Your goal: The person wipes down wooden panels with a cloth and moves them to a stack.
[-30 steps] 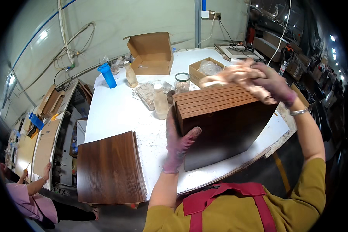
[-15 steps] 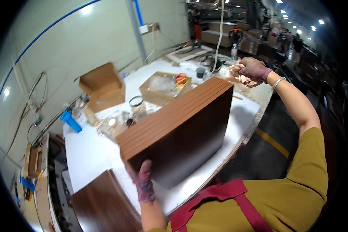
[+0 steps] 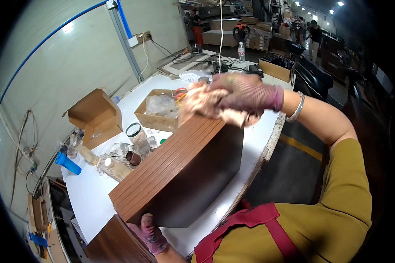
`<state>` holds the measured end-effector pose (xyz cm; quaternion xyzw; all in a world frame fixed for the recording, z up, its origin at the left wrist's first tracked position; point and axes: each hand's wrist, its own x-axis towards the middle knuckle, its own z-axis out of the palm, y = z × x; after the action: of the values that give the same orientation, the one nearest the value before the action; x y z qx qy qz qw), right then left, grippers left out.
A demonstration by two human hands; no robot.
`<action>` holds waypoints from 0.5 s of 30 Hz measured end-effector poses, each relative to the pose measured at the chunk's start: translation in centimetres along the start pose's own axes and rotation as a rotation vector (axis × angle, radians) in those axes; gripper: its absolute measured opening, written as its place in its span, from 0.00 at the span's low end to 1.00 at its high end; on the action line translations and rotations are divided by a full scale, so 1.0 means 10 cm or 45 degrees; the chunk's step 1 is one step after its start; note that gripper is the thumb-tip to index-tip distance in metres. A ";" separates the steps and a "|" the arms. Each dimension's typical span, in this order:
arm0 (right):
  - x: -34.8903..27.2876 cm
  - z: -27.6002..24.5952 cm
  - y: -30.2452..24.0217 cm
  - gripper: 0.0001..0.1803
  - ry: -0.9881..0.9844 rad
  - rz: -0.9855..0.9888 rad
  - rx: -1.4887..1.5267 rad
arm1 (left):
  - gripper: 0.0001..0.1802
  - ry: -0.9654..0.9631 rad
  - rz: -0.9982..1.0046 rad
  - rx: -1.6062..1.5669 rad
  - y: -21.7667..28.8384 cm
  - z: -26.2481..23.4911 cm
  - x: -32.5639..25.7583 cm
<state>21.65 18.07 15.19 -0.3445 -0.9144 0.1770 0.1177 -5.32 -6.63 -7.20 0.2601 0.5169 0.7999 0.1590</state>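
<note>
A stack of dark brown wood-grain boards (image 3: 175, 160) stands on edge, slanting across the white-topped table (image 3: 85, 199). My left hand (image 3: 150, 234), in a stained purple glove, grips its near left corner. The thumb lies on the dark front face, while the other fingers are mostly hidden. My right hand (image 3: 250, 93), gloved too and slightly blurred, clutches a crumpled pinkish-beige cloth (image 3: 202, 101). That cloth sits at the far upper end of the boards and covers part of their top edges.
Behind the boards are an open cardboard box (image 3: 94, 120), a carton of plastic bags (image 3: 140, 117), a glass jar (image 3: 137, 133) and a blue tube (image 3: 68, 163). Another brown panel (image 3: 118, 243) lies at lower left. A water bottle (image 3: 241, 52) stands farther back; a person (image 3: 314, 37) is distant.
My right hand has brought the cloth leftward and down, from beyond the boards onto their far end. My left hand keeps its hold at the near corner. The whole view has shifted.
</note>
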 end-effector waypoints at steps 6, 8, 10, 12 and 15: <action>0.23 0.15 0.15 0.10 0.212 -0.446 -0.030 | 0.31 -0.269 0.031 -0.148 -0.56 -0.42 0.46; 0.42 0.25 0.18 0.10 0.249 -0.403 -0.262 | 0.31 -0.162 0.157 -0.064 -0.11 0.06 0.25; 0.39 0.21 0.23 0.11 0.114 -0.113 0.147 | 0.16 0.223 0.070 -0.099 0.14 0.38 0.14; 0.27 -0.02 0.68 0.16 0.005 0.188 0.047 | 0.26 -0.039 0.172 0.053 0.12 0.13 0.12; -0.11 -0.39 1.65 0.22 0.225 0.396 -0.764 | 0.31 -0.186 0.256 -0.008 -0.01 0.20 0.21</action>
<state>33.52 29.85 11.92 -0.5128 -0.8486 -0.1146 0.0617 -5.87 -4.02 -6.15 0.3675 0.4726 0.7925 0.1160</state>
